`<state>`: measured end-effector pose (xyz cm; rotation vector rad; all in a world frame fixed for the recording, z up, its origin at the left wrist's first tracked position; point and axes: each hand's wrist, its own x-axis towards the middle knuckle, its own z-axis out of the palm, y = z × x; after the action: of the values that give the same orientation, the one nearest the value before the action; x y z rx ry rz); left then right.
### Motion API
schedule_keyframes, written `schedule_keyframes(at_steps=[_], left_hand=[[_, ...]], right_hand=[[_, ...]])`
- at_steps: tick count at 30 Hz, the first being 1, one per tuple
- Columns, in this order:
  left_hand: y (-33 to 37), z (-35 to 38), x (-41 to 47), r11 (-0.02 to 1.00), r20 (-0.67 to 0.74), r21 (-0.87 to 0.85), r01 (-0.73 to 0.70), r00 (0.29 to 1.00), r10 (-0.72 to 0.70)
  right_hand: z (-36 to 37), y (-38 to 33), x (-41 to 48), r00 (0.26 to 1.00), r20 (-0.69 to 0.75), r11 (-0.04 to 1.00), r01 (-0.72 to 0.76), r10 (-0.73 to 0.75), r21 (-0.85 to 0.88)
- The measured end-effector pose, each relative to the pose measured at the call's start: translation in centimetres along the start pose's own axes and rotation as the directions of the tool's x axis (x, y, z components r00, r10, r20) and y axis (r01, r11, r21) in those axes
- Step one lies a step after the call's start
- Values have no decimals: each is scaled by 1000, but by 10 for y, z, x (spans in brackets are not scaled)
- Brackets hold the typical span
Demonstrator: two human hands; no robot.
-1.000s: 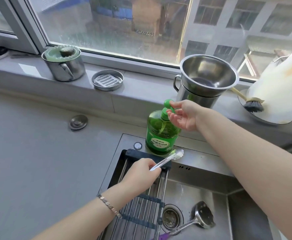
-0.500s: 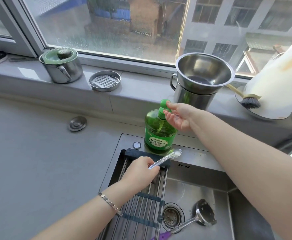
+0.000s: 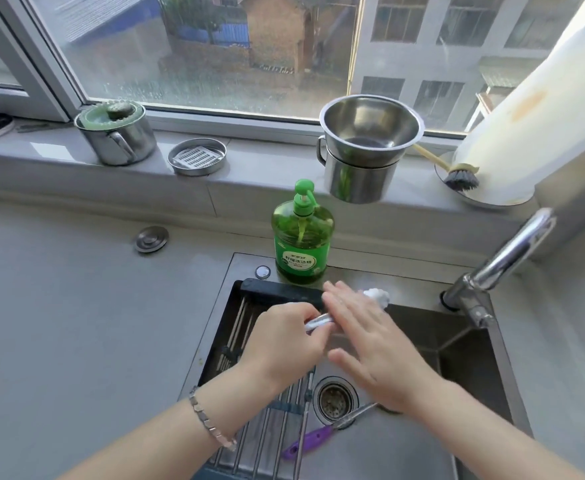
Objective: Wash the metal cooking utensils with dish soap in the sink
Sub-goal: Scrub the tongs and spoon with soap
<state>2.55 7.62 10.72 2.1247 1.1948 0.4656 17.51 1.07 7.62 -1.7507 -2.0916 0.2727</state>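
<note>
There is just one camera, and it sits on my head. It looks forward and down at the sink [image 3: 464, 344] close below me, with my two arms reaching in from the bottom. Higher up it sees the window [image 3: 215, 46] straight ahead, farther away.

Home kitchen: steel sink [image 3: 471, 344] w/ faucet [image 3: 502, 265]; dish soap [image 3: 301, 244] (pots on windowsill [image 3: 267, 168]).

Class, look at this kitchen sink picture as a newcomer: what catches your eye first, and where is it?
The green dish soap bottle stands at the sink's back edge. Just in front, over the sink, the left hand grips a white-headed brush, with the open right hand over its handle.
</note>
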Motion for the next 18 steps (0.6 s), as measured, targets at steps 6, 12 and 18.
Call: schedule_keyframes(at_steps=[6,12,18], left_hand=[[20,21,-25,997,79,-77,-8,997,14],[36,41,-42,991,97,-130,14,995,-1],[50,62,-53,964,166,-252,90,985,-49]], right_hand=[[-7,-12,-44,999,37,997,8,-5,-76],[-27,5,-71,987,11,987,-162,163,-10],[-29,10,-99,991,31,989,-130,133,-62]])
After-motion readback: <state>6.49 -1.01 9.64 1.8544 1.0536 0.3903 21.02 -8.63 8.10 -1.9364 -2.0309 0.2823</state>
